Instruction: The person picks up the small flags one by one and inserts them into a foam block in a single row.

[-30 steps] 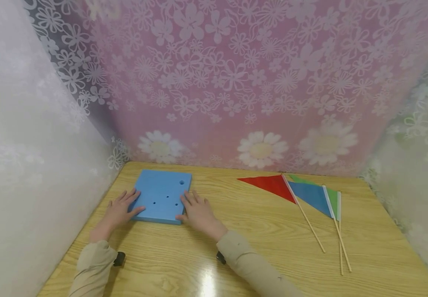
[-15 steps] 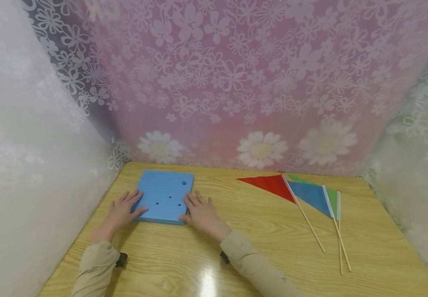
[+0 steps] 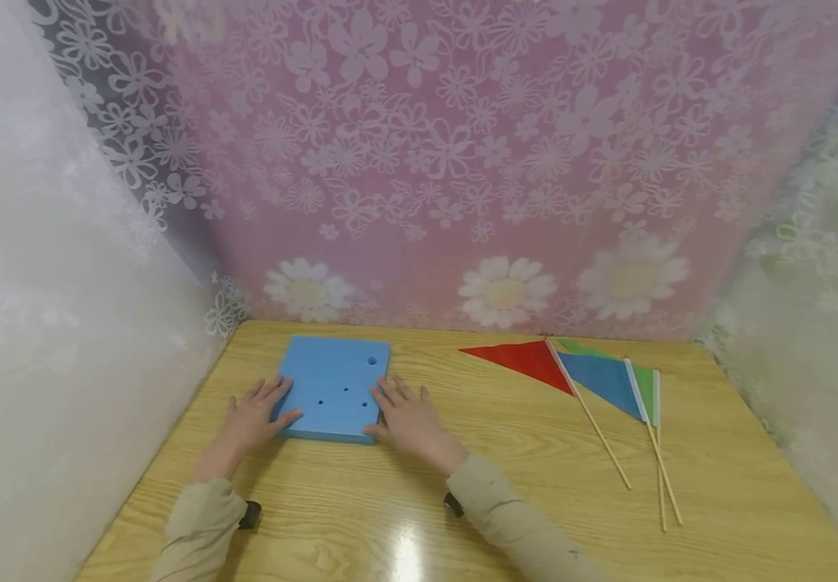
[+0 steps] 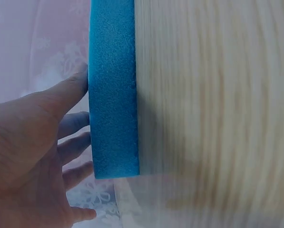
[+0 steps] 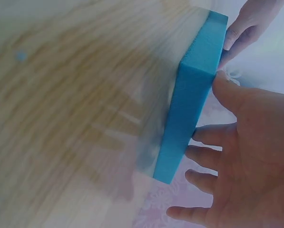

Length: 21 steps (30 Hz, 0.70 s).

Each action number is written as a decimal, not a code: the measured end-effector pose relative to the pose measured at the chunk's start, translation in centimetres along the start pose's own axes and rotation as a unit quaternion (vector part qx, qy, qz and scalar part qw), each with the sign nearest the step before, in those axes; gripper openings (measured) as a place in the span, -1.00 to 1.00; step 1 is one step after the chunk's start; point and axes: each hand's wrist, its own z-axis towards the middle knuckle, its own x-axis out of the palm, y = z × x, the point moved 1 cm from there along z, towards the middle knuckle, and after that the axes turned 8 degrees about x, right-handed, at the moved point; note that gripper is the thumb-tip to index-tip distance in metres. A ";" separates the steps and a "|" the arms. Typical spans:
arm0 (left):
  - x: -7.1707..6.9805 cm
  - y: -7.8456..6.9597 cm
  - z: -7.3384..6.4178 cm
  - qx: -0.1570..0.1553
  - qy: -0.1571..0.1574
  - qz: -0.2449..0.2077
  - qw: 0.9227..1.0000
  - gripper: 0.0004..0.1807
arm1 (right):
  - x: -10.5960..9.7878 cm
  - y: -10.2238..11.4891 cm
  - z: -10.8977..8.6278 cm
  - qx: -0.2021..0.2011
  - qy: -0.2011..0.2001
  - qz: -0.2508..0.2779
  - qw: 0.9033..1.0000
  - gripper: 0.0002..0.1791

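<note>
A flat blue foam board (image 3: 327,373) with several holes in its top lies on the left part of the table. My left hand (image 3: 251,420) rests its fingertips on the board's left edge, fingers spread and fairly straight. On the opposite edge, the fingertips of my right hand (image 3: 414,424) touch the board, also spread. Seen from the left wrist, the thumb and several fingers of my left hand (image 4: 32,142) meet the board's upper side beside its thick edge (image 4: 114,95). The right wrist view has my right hand (image 5: 256,142) against the board's side (image 5: 184,118).
To the right on the wooden table (image 3: 520,501) lie three triangular flags on thin sticks: a red flag (image 3: 528,360), a blue flag (image 3: 608,383) and a green flag (image 3: 650,388) partly beneath the blue one. Floral cloth (image 3: 389,178) hangs behind and at both sides.
The blue foam board has slid a little to the right on the table, both hands moving along with it. The flags lie as before; the head view has shifted slightly.
</note>
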 end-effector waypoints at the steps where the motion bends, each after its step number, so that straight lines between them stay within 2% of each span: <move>1: 0.1 -0.2 0.0 0.000 0.002 0.001 1.000 -0.21 | -0.1 -0.1 -0.1 0.001 0.001 -0.002 1.000 -0.12; 12: 0.6 -2.7 0.6 0.005 0.005 0.006 1.000 -0.23 | -0.6 -2.1 -1.6 -0.002 0.001 0.010 1.000 -0.14; 21: 1.0 -4.2 1.2 0.005 0.013 0.008 1.000 -0.24 | -1.0 -3.1 -2.6 0.002 -0.002 0.007 1.000 -0.15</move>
